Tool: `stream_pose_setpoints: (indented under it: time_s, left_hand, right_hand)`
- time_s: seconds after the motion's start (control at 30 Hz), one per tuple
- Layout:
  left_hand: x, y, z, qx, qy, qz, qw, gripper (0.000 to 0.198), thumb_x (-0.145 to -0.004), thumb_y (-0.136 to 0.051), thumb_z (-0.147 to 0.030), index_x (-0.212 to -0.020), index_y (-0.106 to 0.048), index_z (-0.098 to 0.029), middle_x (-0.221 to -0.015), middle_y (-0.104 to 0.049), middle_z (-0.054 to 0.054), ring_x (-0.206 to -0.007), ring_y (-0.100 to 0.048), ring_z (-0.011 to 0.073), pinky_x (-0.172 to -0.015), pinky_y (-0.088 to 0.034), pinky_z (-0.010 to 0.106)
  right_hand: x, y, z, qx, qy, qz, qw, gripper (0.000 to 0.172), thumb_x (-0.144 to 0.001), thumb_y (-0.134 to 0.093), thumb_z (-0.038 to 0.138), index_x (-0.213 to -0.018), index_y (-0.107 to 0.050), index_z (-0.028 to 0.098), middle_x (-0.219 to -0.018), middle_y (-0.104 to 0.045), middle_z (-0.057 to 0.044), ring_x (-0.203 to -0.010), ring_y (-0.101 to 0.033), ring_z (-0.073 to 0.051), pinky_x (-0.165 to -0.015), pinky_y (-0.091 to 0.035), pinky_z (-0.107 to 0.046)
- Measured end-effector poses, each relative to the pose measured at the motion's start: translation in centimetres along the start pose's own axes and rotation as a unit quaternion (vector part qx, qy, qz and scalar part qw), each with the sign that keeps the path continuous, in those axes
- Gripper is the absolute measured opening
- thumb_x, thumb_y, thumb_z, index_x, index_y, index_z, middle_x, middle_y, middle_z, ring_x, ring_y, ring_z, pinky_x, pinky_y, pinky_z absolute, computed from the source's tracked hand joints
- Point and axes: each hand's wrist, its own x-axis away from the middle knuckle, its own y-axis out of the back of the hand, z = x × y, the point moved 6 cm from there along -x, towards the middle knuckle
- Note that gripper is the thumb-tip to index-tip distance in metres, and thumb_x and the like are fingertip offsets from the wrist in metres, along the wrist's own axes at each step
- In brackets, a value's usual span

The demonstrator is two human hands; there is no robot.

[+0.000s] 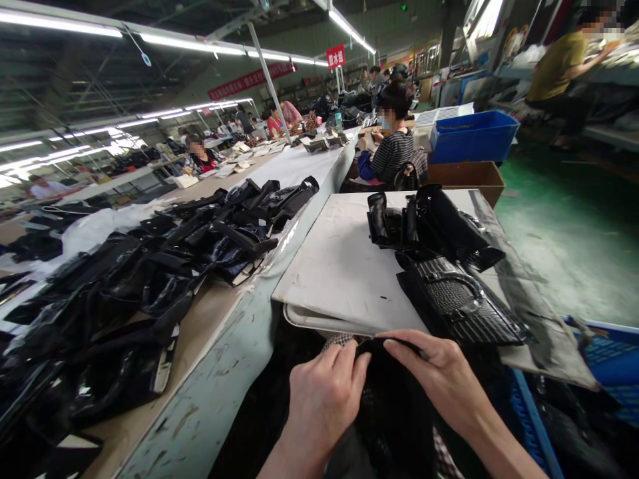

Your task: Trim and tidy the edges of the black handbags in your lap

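Close to my body, at the near edge of a white work board (339, 259), both hands pinch the upper edge of a black handbag piece (394, 399). My left hand (324, 392) is closed on the edge, thumb and fingers pressed together. A short way to the right, my right hand (439, 366) grips the same edge with its thumb on top. The lower part of the piece hangs toward my lap, dark and hard to make out. On the board beyond my right hand lies a black textured handbag (459, 299) with a curved handle.
More black bag pieces (439, 223) lie at the board's far right. A long table (219, 359) on the left bears a heap of black pieces (150, 279). Blue crates (614, 359) stand low at right. A blue bin (474, 136), cardboard box (469, 179) and seated co-worker (394, 150) are ahead.
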Motion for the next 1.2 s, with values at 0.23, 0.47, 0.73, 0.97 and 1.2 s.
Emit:
stream_pose_setpoints:
  time_s: [0.23,0.47,0.73,0.97,1.2]
  left_hand:
    - [-0.9,-0.5,-0.7,-0.041,-0.100,0.031,0.994,0.017,-0.094,-0.048,-0.015,-0.089,-0.064,-0.013,-0.066,-0.063,0.001,-0.054,-0.061,0.0169,-0.046,-0.039,0.030]
    - [-0.7,-1.3,1.0,0.195,-0.037,0.089,0.976,0.024,-0.096,-0.046,-0.018,-0.084,-0.066,-0.014,-0.065,-0.061,0.000,-0.057,-0.056,0.0118,-0.055,-0.038,0.025]
    - [-1.0,-1.7,2.7,0.340,0.102,0.203,0.912,0.024,-0.095,-0.053,-0.025,-0.081,-0.071,-0.018,-0.071,-0.065,-0.001,-0.065,-0.058,0.0110,-0.060,-0.043,0.019]
    - [-0.7,-0.3,1.7,0.175,0.003,0.113,0.978,0.034,-0.097,-0.049,-0.026,-0.128,-0.056,-0.015,-0.103,-0.074,0.008,-0.083,-0.070,0.0175,-0.071,-0.053,0.025]
    - [-1.3,-0.3,0.1,0.058,-0.005,0.045,0.997,0.031,-0.094,-0.043,-0.013,-0.067,-0.058,-0.017,-0.059,-0.060,0.000,-0.053,-0.056,0.0117,-0.054,-0.037,0.025]
  right_hand:
    - [-0.2,0.0,-0.4,0.019,-0.001,0.010,1.000,0.027,-0.087,-0.060,0.043,-0.103,-0.076,0.028,-0.099,-0.077,-0.002,-0.093,-0.069,-0.024,-0.085,-0.051,-0.030]
    - [-0.4,0.5,-0.4,-0.072,-0.051,0.093,0.992,0.029,-0.085,-0.063,0.044,-0.101,-0.077,0.024,-0.091,-0.076,-0.001,-0.090,-0.068,-0.023,-0.081,-0.051,-0.029]
    - [-0.8,0.2,-0.5,-0.047,-0.048,0.074,0.995,0.025,-0.085,-0.064,0.043,-0.097,-0.077,0.026,-0.084,-0.076,0.002,-0.084,-0.066,-0.020,-0.074,-0.048,-0.025]
    - [-0.7,-0.2,-0.1,-0.022,-0.023,0.055,0.998,0.025,-0.086,-0.062,0.043,-0.099,-0.077,0.027,-0.084,-0.076,0.002,-0.082,-0.067,-0.020,-0.074,-0.049,-0.025]
    - [-0.5,-0.7,0.2,0.009,-0.012,0.046,0.999,0.023,-0.087,-0.061,0.044,-0.090,-0.076,0.028,-0.084,-0.076,0.003,-0.084,-0.068,-0.022,-0.077,-0.050,-0.027]
